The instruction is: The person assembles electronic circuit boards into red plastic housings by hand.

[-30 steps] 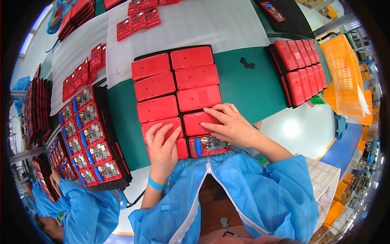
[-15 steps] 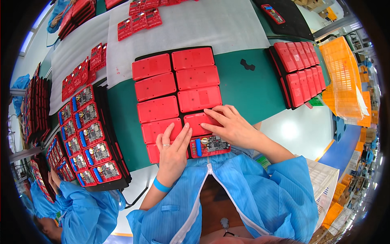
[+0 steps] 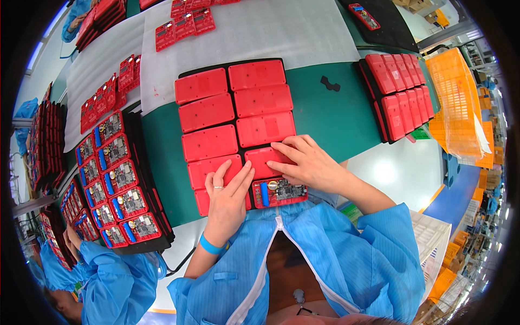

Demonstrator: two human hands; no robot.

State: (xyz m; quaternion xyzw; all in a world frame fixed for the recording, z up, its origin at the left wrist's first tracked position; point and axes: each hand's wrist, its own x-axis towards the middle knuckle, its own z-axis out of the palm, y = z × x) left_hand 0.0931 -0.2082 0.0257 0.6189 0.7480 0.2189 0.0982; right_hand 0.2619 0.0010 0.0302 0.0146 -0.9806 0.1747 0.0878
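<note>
On the green counter (image 3: 336,116) your left hand (image 3: 227,189) and right hand (image 3: 306,162) press flat, ungripped, on red covers (image 3: 265,161) beside the open circuit-board case (image 3: 279,192); uneven pressure could shift them.

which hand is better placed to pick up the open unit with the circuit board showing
Probably the right hand: it lies just above the open unit, fingers on the neighbouring red cover. The left hand rests flat further left.

Bright even overhead light, sharp centre, fisheye-bent edges
</note>
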